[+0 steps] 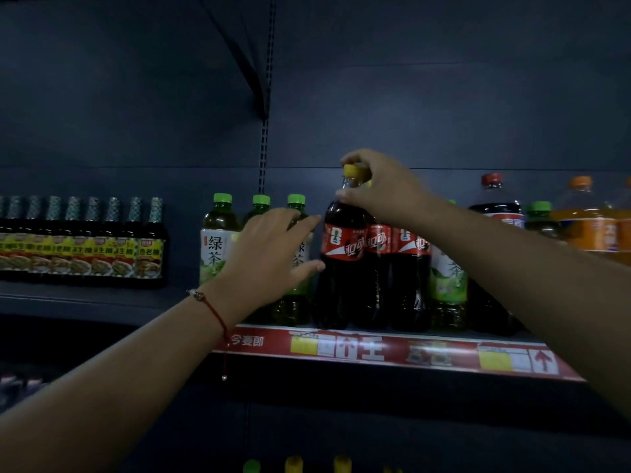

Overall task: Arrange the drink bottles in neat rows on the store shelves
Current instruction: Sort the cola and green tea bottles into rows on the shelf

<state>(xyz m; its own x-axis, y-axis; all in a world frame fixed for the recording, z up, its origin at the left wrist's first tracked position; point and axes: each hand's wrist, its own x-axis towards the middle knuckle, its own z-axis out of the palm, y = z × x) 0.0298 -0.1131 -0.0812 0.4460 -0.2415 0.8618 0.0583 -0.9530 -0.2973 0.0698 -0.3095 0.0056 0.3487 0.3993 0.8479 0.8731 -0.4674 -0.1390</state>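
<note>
Left forearm nearest the lens, red string bracelet point(213, 310) at the wrist. Left hand point(273, 247) reaches flat in front of the green tea bottles point(218, 240), fingers straight and released, tips just beside the cola bottle point(341, 261), likely to steady or make room for it. Right hand point(375, 186) comes from above the cola bottle, fingers curled around its yellow cap point(355, 171) and neck, a top grip suited to sliding it into line. The cola bottle stands upright at the shelf edge point(375, 349), touching two more colas on its right.
</note>
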